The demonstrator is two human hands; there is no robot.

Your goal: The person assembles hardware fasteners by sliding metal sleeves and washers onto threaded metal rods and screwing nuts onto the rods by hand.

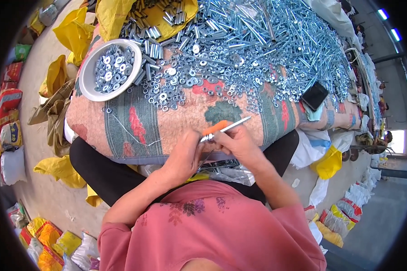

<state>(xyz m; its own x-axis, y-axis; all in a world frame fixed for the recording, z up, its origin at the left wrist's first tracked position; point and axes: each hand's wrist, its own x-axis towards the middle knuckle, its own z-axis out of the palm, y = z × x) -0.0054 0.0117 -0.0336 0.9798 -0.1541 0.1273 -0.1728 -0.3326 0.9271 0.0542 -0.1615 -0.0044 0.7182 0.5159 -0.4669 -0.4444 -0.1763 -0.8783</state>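
Both my hands meet over the near edge of the patterned cloth (pixel 190 118). My left hand (pixel 185 152) is closed at the lower end of an orange tubular piece (pixel 216 128). With bent fingers my right hand (pixel 240 143) grips a slim silvery metal rod (pixel 238 123), whose tip points up and to the right. The rod and the orange piece lie close together between my fingers. How they join is hidden by the fingers. Loose washers and nuts (pixel 190 81) are spread on the cloth beyond my hands.
A white bowl of washers (pixel 87 86) stands at the left. Metal sleeves (pixel 154 50) and a heap of long bolts (pixel 298 45) cover the far side. A black phone-like device (pixel 314 95) rests at the right. A thin wire (pixel 130 133) lies left of my hands. Filled bags (pixel 47 232) line the floor.
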